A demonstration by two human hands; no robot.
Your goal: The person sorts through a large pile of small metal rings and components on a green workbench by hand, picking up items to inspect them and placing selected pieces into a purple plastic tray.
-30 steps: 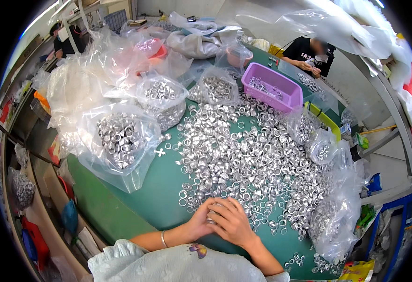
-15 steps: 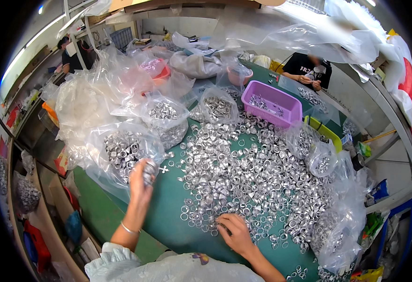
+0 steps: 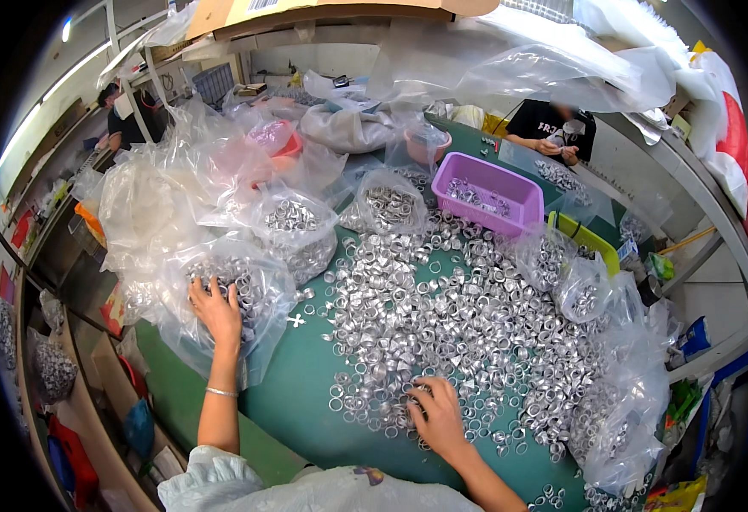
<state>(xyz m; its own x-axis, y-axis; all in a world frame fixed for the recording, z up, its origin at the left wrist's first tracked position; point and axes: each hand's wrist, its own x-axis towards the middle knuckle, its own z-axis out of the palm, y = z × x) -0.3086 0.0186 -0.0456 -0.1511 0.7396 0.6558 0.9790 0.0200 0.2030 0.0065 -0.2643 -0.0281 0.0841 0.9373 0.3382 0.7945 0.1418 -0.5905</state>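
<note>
A wide heap of small silver metal rings (image 3: pixel 468 333) covers the green table (image 3: pixel 297 410). My right hand (image 3: pixel 435 416) rests palm down on the near edge of the heap, fingers curled over some rings. My left hand (image 3: pixel 216 309) reaches out to the left and lies with spread fingers in the mouth of a clear plastic bag (image 3: pixel 237 299) full of the same rings. What lies under either palm is hidden.
More clear bags of rings (image 3: pixel 293 226) stand behind and to the right (image 3: pixel 579 286). A purple plastic bin (image 3: pixel 492 193) and a yellow-green tray (image 3: pixel 585 241) sit at the back right. Other people work at the far end (image 3: pixel 557 128) and far left (image 3: pixel 127 119).
Both hands were together at the heap's near edge. My left hand has since swung out left and reached the bag of rings. My right hand stayed on the heap.
</note>
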